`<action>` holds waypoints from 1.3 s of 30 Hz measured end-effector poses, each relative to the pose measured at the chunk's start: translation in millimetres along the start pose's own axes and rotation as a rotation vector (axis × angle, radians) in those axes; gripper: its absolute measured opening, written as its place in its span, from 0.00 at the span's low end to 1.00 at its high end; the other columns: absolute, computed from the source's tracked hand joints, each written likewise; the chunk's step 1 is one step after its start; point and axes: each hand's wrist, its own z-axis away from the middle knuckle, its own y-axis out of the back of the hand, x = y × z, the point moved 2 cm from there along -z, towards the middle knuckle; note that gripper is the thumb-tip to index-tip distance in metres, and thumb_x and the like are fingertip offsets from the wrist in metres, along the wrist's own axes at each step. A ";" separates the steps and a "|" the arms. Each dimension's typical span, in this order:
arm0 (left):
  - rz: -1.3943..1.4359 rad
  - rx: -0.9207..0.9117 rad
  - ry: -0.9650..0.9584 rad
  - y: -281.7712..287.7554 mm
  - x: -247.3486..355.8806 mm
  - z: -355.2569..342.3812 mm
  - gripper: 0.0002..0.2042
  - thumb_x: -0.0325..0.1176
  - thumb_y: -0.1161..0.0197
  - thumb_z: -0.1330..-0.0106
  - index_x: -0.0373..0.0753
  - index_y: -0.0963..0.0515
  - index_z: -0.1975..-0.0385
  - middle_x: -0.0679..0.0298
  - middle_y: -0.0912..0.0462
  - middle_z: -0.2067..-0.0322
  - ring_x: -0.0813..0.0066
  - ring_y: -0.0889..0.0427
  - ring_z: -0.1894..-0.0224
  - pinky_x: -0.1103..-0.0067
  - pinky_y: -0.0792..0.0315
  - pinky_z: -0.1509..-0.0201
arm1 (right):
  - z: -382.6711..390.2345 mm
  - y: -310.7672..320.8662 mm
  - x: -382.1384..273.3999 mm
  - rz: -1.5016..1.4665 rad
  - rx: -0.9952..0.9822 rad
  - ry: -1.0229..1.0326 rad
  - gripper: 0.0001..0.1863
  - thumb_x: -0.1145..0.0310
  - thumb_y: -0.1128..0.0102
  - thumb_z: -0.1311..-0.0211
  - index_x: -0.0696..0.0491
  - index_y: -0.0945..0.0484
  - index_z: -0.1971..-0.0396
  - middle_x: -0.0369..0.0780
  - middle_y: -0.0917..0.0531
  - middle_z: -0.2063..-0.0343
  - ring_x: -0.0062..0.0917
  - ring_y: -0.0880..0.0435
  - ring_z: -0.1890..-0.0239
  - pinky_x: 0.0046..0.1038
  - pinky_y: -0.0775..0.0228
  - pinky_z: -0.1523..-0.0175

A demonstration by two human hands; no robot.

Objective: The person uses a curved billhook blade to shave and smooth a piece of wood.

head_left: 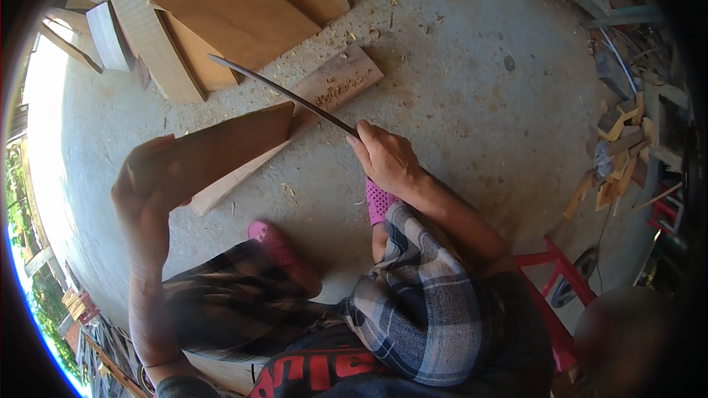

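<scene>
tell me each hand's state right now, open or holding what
Left hand: closed, holding a wooden board.
Right hand: closed around a thin dark rod.

Big red letters [318, 372] stand on the front of the person's dark shirt [398, 385]. The lettering shows only in part.
</scene>
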 end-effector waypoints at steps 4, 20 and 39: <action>0.027 -0.023 -0.008 3.4 -5.1 2.4 0.17 0.31 0.40 0.38 0.30 0.24 0.52 0.60 0.18 0.64 0.78 0.20 0.70 0.82 0.25 0.70 | -7.5 1.3 -5.9 -0.079 -0.047 -0.082 0.13 0.61 0.50 0.29 0.58 0.31 0.63 0.49 0.20 0.76 0.49 0.19 0.74 0.43 0.27 0.71; 0.020 -0.054 -0.057 7.8 -11.4 15.4 0.16 0.30 0.40 0.38 0.31 0.24 0.52 0.61 0.18 0.61 0.79 0.21 0.61 0.81 0.26 0.59 | -17.2 -1.0 -5.8 0.098 -0.187 -0.155 0.12 0.60 0.50 0.29 0.54 0.32 0.62 0.48 0.20 0.80 0.48 0.18 0.74 0.45 0.27 0.71; -0.192 0.019 -0.252 -6.1 -9.4 38.7 0.12 0.26 0.38 0.38 0.29 0.22 0.55 0.56 0.17 0.57 0.69 0.20 0.51 0.76 0.31 0.44 | -13.0 1.7 -5.7 0.041 -0.118 -0.047 0.11 0.61 0.47 0.31 0.54 0.31 0.64 0.48 0.20 0.80 0.47 0.18 0.75 0.43 0.27 0.73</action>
